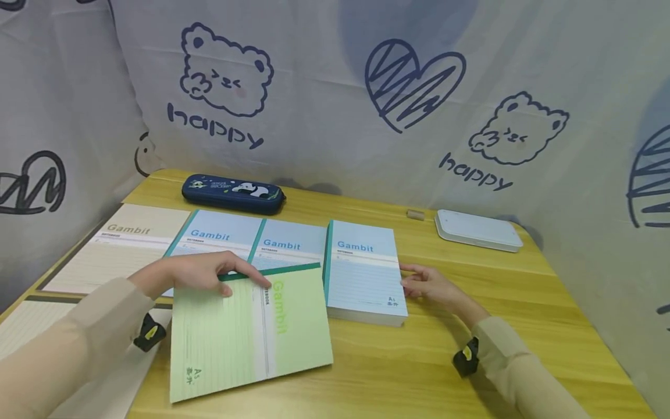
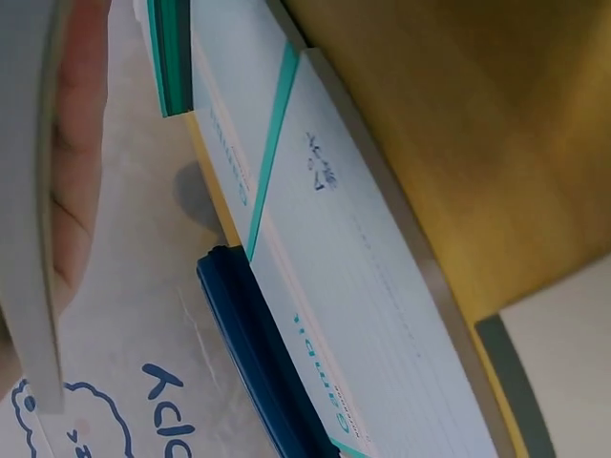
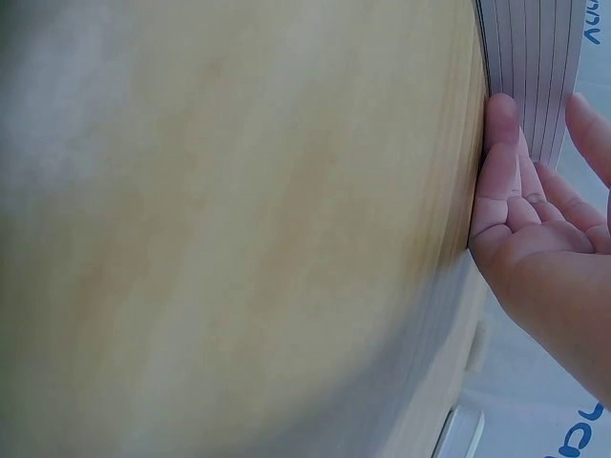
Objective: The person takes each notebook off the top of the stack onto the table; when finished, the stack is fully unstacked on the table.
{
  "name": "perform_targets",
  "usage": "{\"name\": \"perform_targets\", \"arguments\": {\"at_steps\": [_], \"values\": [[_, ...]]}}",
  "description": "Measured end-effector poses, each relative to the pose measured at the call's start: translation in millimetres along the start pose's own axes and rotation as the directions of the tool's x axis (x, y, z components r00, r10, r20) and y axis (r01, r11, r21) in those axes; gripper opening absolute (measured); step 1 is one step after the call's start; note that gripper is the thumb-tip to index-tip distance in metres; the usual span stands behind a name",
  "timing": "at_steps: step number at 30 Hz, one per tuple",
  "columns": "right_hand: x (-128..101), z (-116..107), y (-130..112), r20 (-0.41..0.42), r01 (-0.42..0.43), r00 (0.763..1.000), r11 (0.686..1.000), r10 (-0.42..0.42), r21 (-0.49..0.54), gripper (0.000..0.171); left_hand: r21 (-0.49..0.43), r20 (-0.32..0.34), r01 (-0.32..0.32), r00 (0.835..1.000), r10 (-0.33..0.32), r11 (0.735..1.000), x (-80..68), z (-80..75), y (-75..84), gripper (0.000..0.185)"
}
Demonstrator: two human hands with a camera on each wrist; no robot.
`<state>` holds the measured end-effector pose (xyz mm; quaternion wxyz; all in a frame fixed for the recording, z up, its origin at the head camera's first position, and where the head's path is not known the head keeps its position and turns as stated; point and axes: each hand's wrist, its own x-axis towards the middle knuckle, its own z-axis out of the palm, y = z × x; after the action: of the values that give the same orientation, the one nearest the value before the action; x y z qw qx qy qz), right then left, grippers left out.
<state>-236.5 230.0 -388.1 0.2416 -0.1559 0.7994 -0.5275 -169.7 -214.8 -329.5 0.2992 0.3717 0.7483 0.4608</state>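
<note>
A light green Gambit notebook (image 1: 251,331) lies turned sideways at the front of the wooden table (image 1: 419,361). My left hand (image 1: 246,285) grips its dark green top edge, fingers over the cover and thumb on it. In the left wrist view the fingers (image 2: 76,172) show behind the notebook's grey edge (image 2: 29,239). A thick stack of blue Gambit notebooks (image 1: 363,273) sits to its right. My right hand (image 1: 410,282) rests on the table with relaxed fingertips (image 3: 501,124) touching the stack's right side (image 3: 535,67).
Two more blue notebooks (image 1: 214,235) (image 1: 290,244) and a beige one (image 1: 125,244) lie in a row behind. A navy panda pencil case (image 1: 232,193) sits at the back, a white box (image 1: 477,230) and a small tan block (image 1: 415,215) at back right. Printed cloth walls surround the table.
</note>
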Motion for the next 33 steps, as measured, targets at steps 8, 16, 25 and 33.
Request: {"name": "perform_targets", "arguments": {"at_steps": [8,16,25,33], "values": [[0.0,-1.0,-0.5,0.003,0.004,1.0,1.0,-0.004,0.01,0.055,-0.019,0.099,-0.091,0.991,0.092,0.996,-4.6,5.9,-6.0,0.056],[-1.0,0.0,-2.7,0.006,0.001,1.0,1.0,-0.001,-0.007,0.055,-0.061,0.234,-0.067,0.969,0.08,0.996,-0.1,12.8,-9.2,0.06],[-1.5,0.2,-1.8,0.014,0.023,1.0,1.0,-0.023,-0.014,0.055,-0.021,0.226,0.112,0.968,-0.105,0.993,0.6,27.0,-6.0,0.06],[-0.4,0.3,-0.4,0.012,0.021,1.0,1.0,-0.021,-0.012,0.054,0.118,0.242,0.165,0.952,-0.19,0.979,-0.4,28.8,-1.1,0.064]]}}
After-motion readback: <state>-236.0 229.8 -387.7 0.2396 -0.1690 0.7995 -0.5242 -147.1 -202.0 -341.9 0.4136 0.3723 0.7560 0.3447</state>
